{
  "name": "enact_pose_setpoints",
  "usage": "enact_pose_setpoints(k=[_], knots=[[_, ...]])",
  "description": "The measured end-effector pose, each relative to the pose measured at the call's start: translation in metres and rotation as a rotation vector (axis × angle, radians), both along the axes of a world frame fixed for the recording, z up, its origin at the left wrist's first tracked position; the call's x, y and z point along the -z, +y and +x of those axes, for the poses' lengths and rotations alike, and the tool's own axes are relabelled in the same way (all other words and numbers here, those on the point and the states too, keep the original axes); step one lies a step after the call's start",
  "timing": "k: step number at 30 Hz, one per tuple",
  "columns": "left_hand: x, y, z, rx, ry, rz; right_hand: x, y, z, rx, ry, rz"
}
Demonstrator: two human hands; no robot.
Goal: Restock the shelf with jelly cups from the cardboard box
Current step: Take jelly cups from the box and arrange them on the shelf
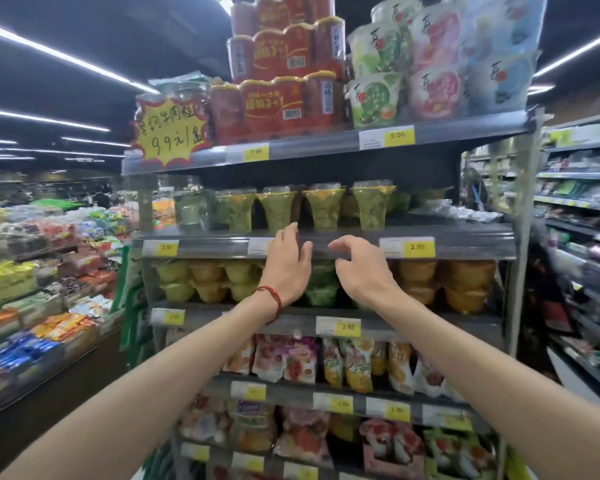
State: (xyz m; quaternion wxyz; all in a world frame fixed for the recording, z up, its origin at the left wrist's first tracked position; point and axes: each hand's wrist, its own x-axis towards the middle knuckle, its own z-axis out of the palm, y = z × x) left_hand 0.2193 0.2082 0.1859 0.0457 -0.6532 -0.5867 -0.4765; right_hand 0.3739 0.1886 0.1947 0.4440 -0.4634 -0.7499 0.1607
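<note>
Several green jelly cups (pixel 324 207) stand in a row on the second shelf (pixel 465 242) of a grey rack. My left hand (pixel 288 265), with a red cord at the wrist, is raised in front of that shelf's edge, fingers apart and holding nothing. My right hand (pixel 364 268) hovers beside it at the same height, fingers curled but spread, also holding nothing. Both hands are just below the cups and do not touch them. The cardboard box is not in view.
Yellow and orange jelly cups (pixel 465 285) fill the shelf below. Bagged snacks (pixel 357 362) sit lower down. Red multipacks (pixel 288 102) and large tubs (pixel 430 88) stand on top. A snack display (pixel 32 306) lies to the left, another shelving aisle (pixel 582 216) to the right.
</note>
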Motion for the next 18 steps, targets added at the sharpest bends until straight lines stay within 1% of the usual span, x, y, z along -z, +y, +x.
enact_pose_setpoints(k=[2, 6, 9, 11, 15, 18], knots=[[0.022, -0.019, -0.027, 0.000, 0.024, -0.016, 0.015, -0.013, -0.025, -0.026, 0.013, -0.038], [0.071, -0.063, -0.084, -0.030, 0.000, -0.192, 0.057, -0.035, -0.081, -0.079, -0.008, -0.147], [0.121, -0.101, -0.139, -0.065, -0.028, -0.318, 0.102, -0.053, -0.135, -0.150, -0.037, -0.249], [0.157, -0.124, -0.173, -0.102, -0.049, -0.401, 0.133, -0.064, -0.168, -0.216, -0.099, -0.308], [0.230, -0.172, -0.234, -0.186, -0.155, -0.570, 0.198, -0.079, -0.232, -0.442, -0.280, -0.480], [0.273, -0.195, -0.271, -0.256, -0.232, -0.676, 0.243, -0.080, -0.275, -0.572, -0.375, -0.563]])
